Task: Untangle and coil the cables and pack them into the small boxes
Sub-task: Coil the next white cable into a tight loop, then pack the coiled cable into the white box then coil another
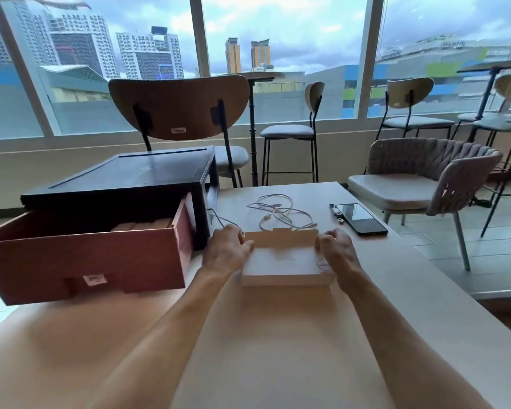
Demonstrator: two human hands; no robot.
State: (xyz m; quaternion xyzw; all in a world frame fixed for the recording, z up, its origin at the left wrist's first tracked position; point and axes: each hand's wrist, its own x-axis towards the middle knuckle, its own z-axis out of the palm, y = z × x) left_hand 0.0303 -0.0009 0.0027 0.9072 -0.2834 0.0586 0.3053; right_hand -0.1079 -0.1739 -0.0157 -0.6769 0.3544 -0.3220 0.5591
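A small pale cardboard box (283,265) lies on the table in front of me, its lid flap standing up at the far side. My left hand (227,249) grips the box's left edge and my right hand (335,250) grips its right edge, fingers curled over the sides. A thin white cable loop shows at the box's right side, just under my right hand. Behind the box a tangle of white cables (281,212) lies loose on the tabletop. One cable strand (219,218) runs left toward the dark cabinet.
A dark cabinet (124,178) stands at the left with its reddish drawer (83,255) pulled open, small boxes inside. A black phone (360,218) and keys lie at the right near the table edge. Chairs and stools stand beyond the table by the windows.
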